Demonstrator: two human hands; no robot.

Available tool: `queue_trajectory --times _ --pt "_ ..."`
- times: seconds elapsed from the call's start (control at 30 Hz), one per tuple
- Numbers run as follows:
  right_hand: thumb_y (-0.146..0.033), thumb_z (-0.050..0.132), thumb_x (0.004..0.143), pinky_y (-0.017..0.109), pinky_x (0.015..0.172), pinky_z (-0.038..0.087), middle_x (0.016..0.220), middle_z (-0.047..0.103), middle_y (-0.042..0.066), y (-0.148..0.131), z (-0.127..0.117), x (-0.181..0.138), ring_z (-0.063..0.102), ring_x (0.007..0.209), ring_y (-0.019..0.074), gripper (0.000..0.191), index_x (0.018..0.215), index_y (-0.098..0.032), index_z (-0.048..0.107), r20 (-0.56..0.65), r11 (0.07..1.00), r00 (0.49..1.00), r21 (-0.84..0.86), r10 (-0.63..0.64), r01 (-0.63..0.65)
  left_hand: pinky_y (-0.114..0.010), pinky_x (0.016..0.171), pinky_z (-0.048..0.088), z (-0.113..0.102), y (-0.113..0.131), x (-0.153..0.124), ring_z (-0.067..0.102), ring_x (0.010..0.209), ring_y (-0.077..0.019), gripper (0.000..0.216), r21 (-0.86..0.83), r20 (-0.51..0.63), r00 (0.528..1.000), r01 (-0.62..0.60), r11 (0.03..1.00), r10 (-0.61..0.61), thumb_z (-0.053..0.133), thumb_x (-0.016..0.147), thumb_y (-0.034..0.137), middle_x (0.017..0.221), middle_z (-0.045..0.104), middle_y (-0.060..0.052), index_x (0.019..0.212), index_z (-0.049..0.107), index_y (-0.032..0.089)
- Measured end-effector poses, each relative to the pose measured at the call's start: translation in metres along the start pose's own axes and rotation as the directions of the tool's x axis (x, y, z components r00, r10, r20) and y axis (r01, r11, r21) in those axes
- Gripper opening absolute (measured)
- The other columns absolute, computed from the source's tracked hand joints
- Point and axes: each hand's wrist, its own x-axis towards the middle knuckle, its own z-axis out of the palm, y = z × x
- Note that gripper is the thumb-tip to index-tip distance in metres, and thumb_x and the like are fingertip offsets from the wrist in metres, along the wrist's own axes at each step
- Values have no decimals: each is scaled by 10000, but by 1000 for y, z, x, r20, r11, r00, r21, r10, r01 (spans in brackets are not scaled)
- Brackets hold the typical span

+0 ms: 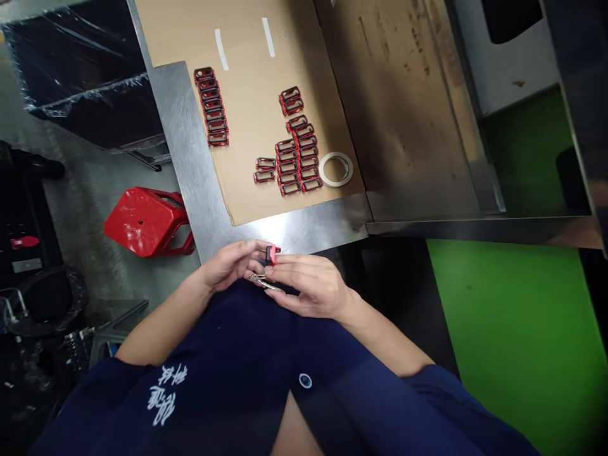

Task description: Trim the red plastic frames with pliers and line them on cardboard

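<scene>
Close to my body, just off the table's front edge, both hands meet around a small red-and-black frame-like part. My left hand pinches this part from the left between thumb and fingers. From the other side, my right hand has its fingers against the part and is closed on a thin silvery metal tool with a curved handle. The tool's working end lies near the left fingers, and its exact kind cannot be made out. Similar red-and-black parts lie grouped on the cardboard, with a neat column of them farther left.
A cardboard sheet covers much of the metal table. A tape roll lies right of the parts; two white strips mark the cardboard. A brown panel borders the right. A red stool stands left.
</scene>
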Motion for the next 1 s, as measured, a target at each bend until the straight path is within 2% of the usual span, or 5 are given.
queue_trajectory --times 0.1,0.27,0.43,0.53,1.0 --pt "-185 763 900 311 948 635 1063 752 66 3 -1 2 725 1058 215 273 1156 -134 686 100 997 994 -45 -53 58 -266 699 571 3 5 6 713 803 -167 430 55 -88 996 2 998 3 879 721 381 1018 747 -96 1058 717 169" --pt "-142 775 865 356 935 634 1006 755 52 -1 -28 -3 719 1064 236 246 1104 -168 720 25 977 990 161 137 -139 -389 978 561 3 -7 -6 692 1130 -251 568 264 -60 893 -418 869 447 888 711 296 1318 656 -125 1208 625 218" --pt "-96 781 846 329 763 626 991 751 67 -13 -43 -17 737 891 209 228 1050 -192 747 -18 953 955 72 295 -293 -437 1065 532 14 -16 -26 575 1288 -282 736 708 237 651 -624 331 722 815 760 226 1415 534 -142 1438 532 276" --pt "-119 780 861 318 742 627 1014 748 83 -19 -34 -17 741 884 209 137 977 -185 752 12 962 966 88 258 -258 -441 1017 566 23 -12 -25 599 1215 -270 824 737 417 533 -672 69 737 797 774 253 1341 563 -156 1521 449 242" --pt "-132 822 834 295 704 609 1031 747 95 -23 -27 -5 724 825 183 143 962 -148 760 62 988 987 47 146 -149 -433 1008 584 20 -14 -24 620 1200 -270 814 759 403 528 -650 50 747 797 806 368 1310 592 -171 1519 437 212"
